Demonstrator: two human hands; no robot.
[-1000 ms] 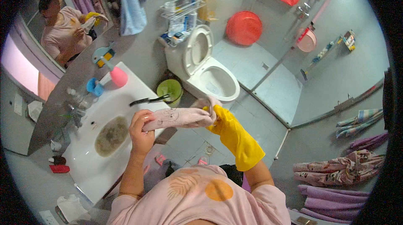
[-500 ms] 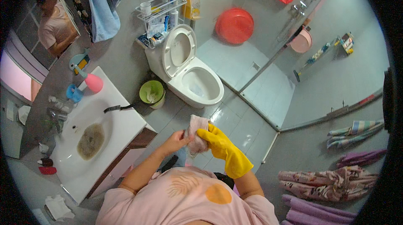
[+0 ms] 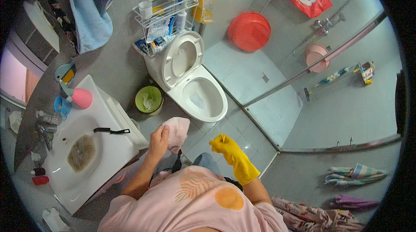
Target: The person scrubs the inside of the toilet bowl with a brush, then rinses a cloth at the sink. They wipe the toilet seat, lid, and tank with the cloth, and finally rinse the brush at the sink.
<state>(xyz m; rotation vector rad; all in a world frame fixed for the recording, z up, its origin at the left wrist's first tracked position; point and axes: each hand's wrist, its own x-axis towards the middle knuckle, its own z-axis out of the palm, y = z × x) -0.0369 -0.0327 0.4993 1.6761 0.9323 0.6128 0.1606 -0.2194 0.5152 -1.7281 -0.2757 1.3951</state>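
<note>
My bare left hand (image 3: pixel 158 142) grips a pale pink cloth (image 3: pixel 177 131) between thumb and fingers, in front of my body. The cloth hangs out to the right of that hand, above the tiled floor. My right hand (image 3: pixel 229 149) wears a yellow rubber glove and is held apart from the cloth. Its fingers are curled in, and nothing shows in them. Beyond both hands stands the white toilet (image 3: pixel 200 98) with its lid raised. On the left, a black-handled brush (image 3: pixel 112 131) lies across the rim of the white washbasin (image 3: pixel 100 155), which holds murky brown water.
A green bin (image 3: pixel 148 100) stands between basin and toilet. On the basin's back corner is a pink spray bottle (image 3: pixel 81 98). A wire rack (image 3: pixel 167 9) with bottles hangs above the toilet. Glass shower panels and a red basin (image 3: pixel 249 31) are beyond; towels (image 3: pixel 355 175) hang at right.
My right gloved hand has let go of the cloth and drawn away to the right. My left hand has moved left with the cloth. The whole view has shifted.
</note>
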